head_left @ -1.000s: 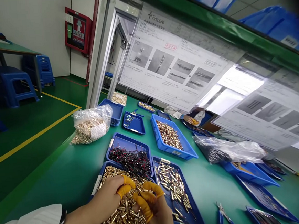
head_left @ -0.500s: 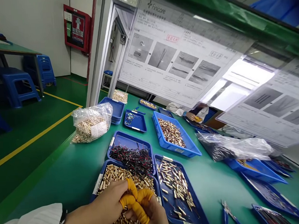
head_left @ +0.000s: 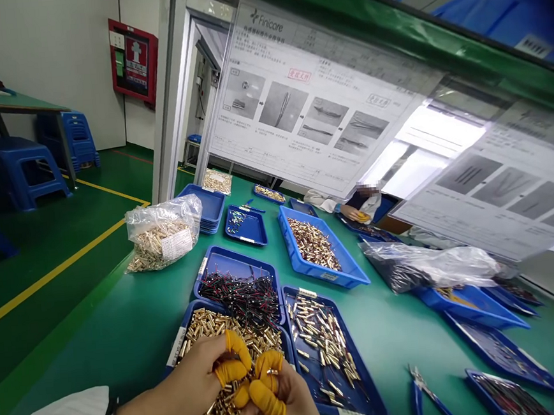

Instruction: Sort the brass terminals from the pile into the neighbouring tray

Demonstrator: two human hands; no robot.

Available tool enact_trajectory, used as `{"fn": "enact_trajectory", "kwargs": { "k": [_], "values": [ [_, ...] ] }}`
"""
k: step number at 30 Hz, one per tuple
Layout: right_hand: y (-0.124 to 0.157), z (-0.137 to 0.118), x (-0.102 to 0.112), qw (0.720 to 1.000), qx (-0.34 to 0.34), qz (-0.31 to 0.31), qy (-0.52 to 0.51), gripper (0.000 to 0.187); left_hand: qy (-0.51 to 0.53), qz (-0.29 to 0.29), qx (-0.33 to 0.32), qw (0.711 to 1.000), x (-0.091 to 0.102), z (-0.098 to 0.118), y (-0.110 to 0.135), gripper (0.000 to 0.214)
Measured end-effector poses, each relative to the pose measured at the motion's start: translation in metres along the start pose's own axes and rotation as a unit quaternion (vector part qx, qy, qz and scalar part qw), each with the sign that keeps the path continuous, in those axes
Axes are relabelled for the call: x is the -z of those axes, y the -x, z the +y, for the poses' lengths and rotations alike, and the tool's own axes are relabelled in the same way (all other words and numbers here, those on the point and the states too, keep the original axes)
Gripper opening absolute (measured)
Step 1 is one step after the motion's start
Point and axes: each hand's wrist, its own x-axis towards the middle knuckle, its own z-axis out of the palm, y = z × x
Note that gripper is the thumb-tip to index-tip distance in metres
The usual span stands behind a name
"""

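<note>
My left hand [head_left: 199,380] and my right hand [head_left: 277,399] meet at the bottom centre, both with orange finger cots on the fingertips. Their fingers are pinched together over a blue tray [head_left: 179,340] heaped with small brass tubes [head_left: 204,325]. A tiny brass piece seems held between the fingertips; I cannot make out which hand holds it. Just beyond lies a tray of thin red and black wires [head_left: 240,293]. To the right a tray of assembled brass pieces [head_left: 323,344] sits beside my right hand.
A clear bag of brass parts [head_left: 161,232] stands at the table's left edge. More blue trays [head_left: 316,246] and plastic bags [head_left: 430,269] lie farther back and right. Blue pliers [head_left: 423,391] lie at lower right. Another person's hand [head_left: 351,213] works behind the hanging instruction sheets [head_left: 307,109].
My two hands have drawn closer together and slightly toward me, the fingertips now pinched against each other. The view has shifted a little.
</note>
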Motion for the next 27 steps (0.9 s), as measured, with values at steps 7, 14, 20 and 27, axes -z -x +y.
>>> {"fn": "enact_trajectory", "kwargs": {
  "k": [7, 14, 20, 27],
  "values": [
    [0.0, -0.014, -0.009, 0.995, 0.03, 0.096, 0.015, 0.04, 0.051, 0.02, -0.014, 0.998, -0.002, -0.005, -0.002, 0.051],
    [-0.005, 0.01, 0.0, 0.965, 0.136, 0.176, 0.141, 0.033, 0.13, 0.045, 0.045, 0.989, -0.005, -0.005, -0.005, 0.024],
    [-0.007, 0.021, 0.003, 0.944, 0.168, 0.175, 0.222, 0.038, 0.096, 0.068, -0.012, 0.993, -0.002, -0.005, -0.006, 0.027],
    [-0.006, 0.017, 0.001, 0.918, 0.204, 0.196, 0.279, 0.041, 0.055, 0.066, -0.042, 0.995, -0.001, 0.001, -0.006, 0.023]
  ]
}}
